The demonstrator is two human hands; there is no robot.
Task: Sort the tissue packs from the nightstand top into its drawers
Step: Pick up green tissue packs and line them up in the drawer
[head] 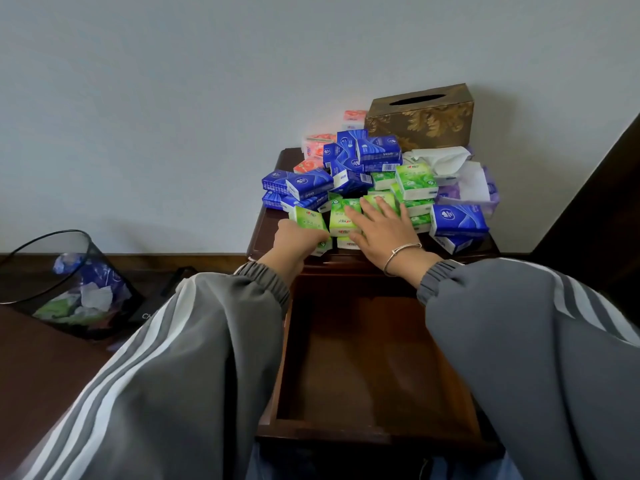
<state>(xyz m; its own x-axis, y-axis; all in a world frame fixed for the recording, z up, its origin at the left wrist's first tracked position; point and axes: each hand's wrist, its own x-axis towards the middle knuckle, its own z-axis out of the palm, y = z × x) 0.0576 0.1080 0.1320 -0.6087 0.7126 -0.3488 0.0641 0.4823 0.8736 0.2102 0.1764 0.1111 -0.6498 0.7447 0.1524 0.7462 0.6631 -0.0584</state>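
1. Reference landmark: the open drawer [363, 368] of the nightstand [260, 233], pulled out toward the person between the two grey sleeves.
2. Drawer status: the visible floor shows bare wood. No pack can be seen inside. Any lower drawers are hidden from view.
3. Stock status: the whole supply lies on the top directly beyond the drawer.
   - green packs [415, 180] in the part of the pile nearest the drawer;
   - blue packs [375, 150] behind them and on both flanks;
   - pink packs [317, 140] farthest from the drawer, against the wall.
4. Left hand [298, 239]: positioned just beyond the drawer's back left corner, fingers curled round the front green pack [309, 220]. The fingertips are hidden.
5. Right hand [381, 226]: positioned beyond the drawer's back edge, laid flat with fingers spread and straight on the green packs, clamping nothing.
6. Non-task items: a gold tissue box [420, 112] and an opened purple pack [474, 187] with loose white sheets lie beyond the drawer to the right. A wastebasket [69, 282] stands well left of it.
7. Progress judgement: the task is at its start. The drawer has been opened, the first green packs are being gathered, and every colour group is not yet transferred.
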